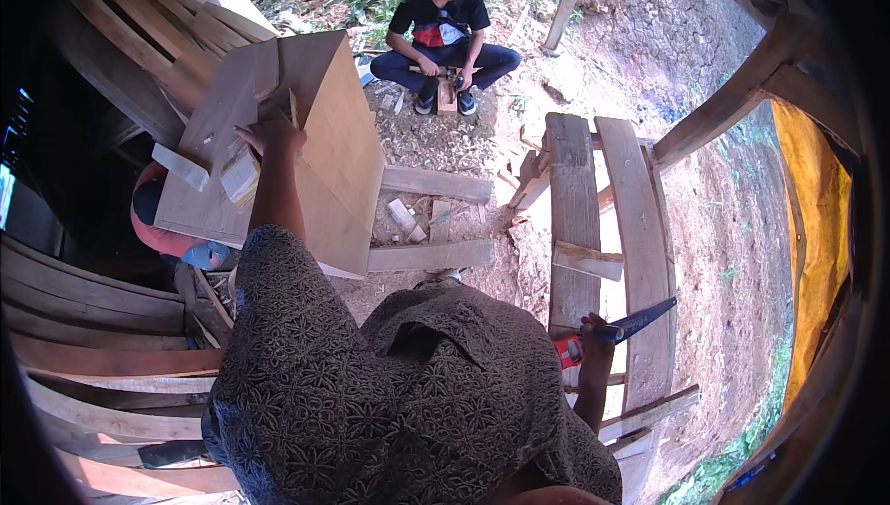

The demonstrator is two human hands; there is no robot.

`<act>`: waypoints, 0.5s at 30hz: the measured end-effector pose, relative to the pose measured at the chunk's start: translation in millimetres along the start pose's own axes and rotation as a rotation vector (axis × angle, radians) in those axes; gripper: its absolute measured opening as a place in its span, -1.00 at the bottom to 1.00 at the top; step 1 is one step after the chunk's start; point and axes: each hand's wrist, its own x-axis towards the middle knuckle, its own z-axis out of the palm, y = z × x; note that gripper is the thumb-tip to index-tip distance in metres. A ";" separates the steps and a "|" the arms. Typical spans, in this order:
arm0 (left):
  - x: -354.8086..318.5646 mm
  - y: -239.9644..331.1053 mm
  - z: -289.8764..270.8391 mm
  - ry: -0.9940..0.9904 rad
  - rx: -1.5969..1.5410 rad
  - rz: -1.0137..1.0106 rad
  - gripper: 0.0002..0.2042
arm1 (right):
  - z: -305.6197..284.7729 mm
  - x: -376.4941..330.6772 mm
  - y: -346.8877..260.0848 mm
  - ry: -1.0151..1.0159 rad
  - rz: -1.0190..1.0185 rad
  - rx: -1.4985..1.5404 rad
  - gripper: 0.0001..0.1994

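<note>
My left hand (275, 134) reaches over a large box-like piece of brown plywood furniture (338, 134). Its fingers are stretched out across the near panel, next to a thin upright wooden edge. A short pale wood block (240, 177) lies on that panel just below the hand. At my right side, my right hand (596, 340) is closed on a handsaw (646, 319) whose dark blue blade points right over the wooden planks. A red piece (567, 351) shows beside the hand; I cannot tell whether it is the saw's handle.
Long planks (575, 199) form a bench on my right. Ahead, a person (440, 32) squats, working on a small wooden piece (447, 97). Another person (162, 217) is partly hidden behind the furniture. Stacked boards (111, 357) lie at left; a yellow tarp (816, 227) hangs at right.
</note>
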 end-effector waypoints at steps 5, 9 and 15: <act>27.8 5.0 18.3 0.041 -0.244 0.102 -0.18 | 7.6 10.6 28.5 0.184 -0.160 -0.073 -0.63; -26.0 44.0 1.7 0.249 -0.202 0.277 -0.15 | -1.6 18.9 44.1 0.297 -0.185 -0.009 -0.68; -110.8 112.6 -25.0 -0.040 -1.134 0.808 -0.23 | -3.5 14.2 22.8 0.377 -0.070 0.142 -0.71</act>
